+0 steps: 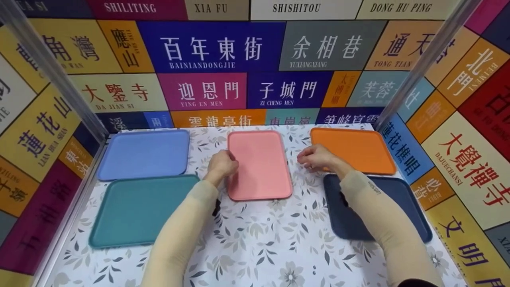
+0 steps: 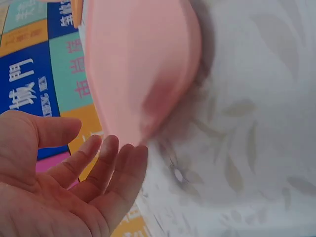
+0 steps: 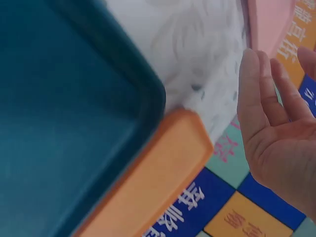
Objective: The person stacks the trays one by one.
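A pink tray (image 1: 261,167) lies upright-oriented in the middle of the table in the head view. My left hand (image 1: 222,164) is at its left edge, fingers straight or loosely bent. In the left wrist view the fingertips (image 2: 140,153) overlap the tray's edge; whether they touch it I cannot tell. My right hand (image 1: 318,157) hovers between the pink tray and the orange tray (image 1: 358,149), its fingers extended and holding nothing. Below that wrist lies a dark navy tray (image 1: 406,207), partly hidden by the right forearm.
A periwinkle blue tray (image 1: 147,153) is at the back left, with a teal tray (image 1: 135,211) in front of it, partly behind the left forearm. A leaf-patterned white cloth (image 1: 255,247) covers the table. Colourful sign-printed panels (image 1: 211,48) and metal posts (image 1: 422,59) enclose it.
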The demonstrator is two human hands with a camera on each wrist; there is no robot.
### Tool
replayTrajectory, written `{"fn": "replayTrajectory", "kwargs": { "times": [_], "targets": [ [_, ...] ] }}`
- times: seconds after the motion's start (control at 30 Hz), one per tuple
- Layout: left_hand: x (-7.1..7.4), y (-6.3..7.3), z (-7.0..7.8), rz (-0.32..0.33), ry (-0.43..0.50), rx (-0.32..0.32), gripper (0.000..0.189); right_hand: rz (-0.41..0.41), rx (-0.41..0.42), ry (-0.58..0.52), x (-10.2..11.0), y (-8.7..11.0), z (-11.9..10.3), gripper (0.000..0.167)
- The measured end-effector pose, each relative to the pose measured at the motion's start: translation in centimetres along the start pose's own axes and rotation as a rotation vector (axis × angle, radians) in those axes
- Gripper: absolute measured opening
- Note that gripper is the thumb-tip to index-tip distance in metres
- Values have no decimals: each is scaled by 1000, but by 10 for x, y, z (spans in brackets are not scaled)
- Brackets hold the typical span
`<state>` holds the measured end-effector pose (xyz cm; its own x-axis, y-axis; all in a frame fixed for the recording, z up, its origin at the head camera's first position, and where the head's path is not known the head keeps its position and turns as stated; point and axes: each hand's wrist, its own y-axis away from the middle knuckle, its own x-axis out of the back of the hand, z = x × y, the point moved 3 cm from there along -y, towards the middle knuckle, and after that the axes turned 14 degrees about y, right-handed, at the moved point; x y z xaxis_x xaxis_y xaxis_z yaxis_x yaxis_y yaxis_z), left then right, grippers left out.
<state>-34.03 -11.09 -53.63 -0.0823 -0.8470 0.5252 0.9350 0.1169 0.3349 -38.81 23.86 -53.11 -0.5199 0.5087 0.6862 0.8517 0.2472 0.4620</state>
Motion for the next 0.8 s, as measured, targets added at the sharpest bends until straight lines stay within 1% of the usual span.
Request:
{"fn": "replayTrajectory", "kwargs": {
  "times": [0.07,0.13,0.23,0.37,0.47,0.53,0.6,0.7,0.8],
  "targets": [
    [-6,2,3,-21,8,9,29,4,1,33,6,6,3,47],
    [-13,4,6,-27,18,5,28,13,1,63,11,10,7,46],
    [-24,8,13,-16,39,-13,28,33,14,80,18,17,15,42],
    [-41,13,24,-5,13,-82,32,68,46,109,26,29,28,41],
    [-52,15,33,-19,-11,-134,34,85,52,142,34,39,40,45],
    [-58,18,39,-34,-9,-152,35,90,51,158,39,44,48,48],
    [-64,21,44,-57,15,-148,36,84,24,149,44,50,57,49],
    [-74,26,50,-93,63,-115,35,88,-7,142,50,57,71,51],
    [-84,29,54,-115,77,-102,35,109,-30,142,55,63,85,53]
  ]
}}
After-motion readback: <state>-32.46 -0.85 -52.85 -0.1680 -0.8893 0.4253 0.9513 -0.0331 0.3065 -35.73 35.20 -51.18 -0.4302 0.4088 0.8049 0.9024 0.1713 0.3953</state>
